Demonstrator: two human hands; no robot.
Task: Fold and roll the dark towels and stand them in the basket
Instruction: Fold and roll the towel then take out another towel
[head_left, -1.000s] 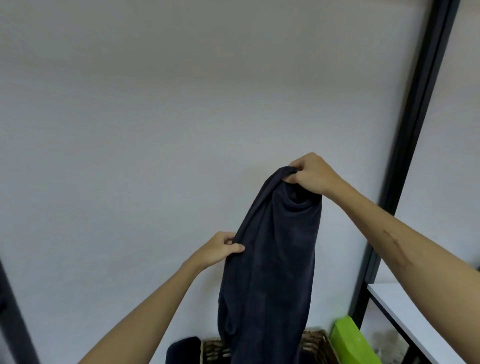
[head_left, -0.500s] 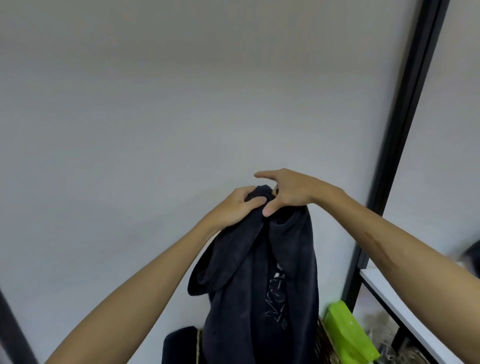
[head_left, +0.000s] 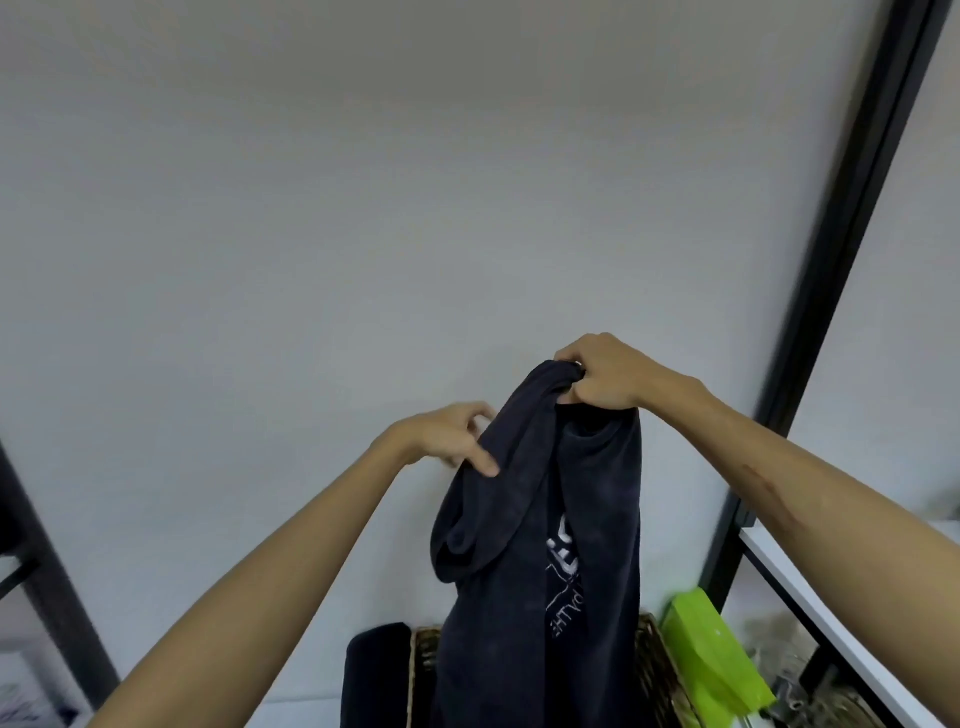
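In the head view, most of the picture is a plain pale grey wall (head_left: 311, 234), lit softly from above. A black metal post (head_left: 831, 291) runs diagonally along the right side, and another dark post (head_left: 47, 545) stands at the left edge. A white shelf (head_left: 810, 587) comes out from the right post, with some blurred clutter under it.

The dark towel (head_left: 587, 519) hangs in the air in front of the wall, with pale lettering on one fold. The right hand (head_left: 608, 376) has its grip clenched around the bunched top of the towel. The left hand (head_left: 441, 434) pinches the towel's left edge between thumb and fingers, a little lower.

Below, the woven basket (head_left: 657, 670) is partly hidden behind the hanging towel. A dark roll (head_left: 376, 670) stands just left of it, and a bright green box (head_left: 711, 660) leans just on its right.
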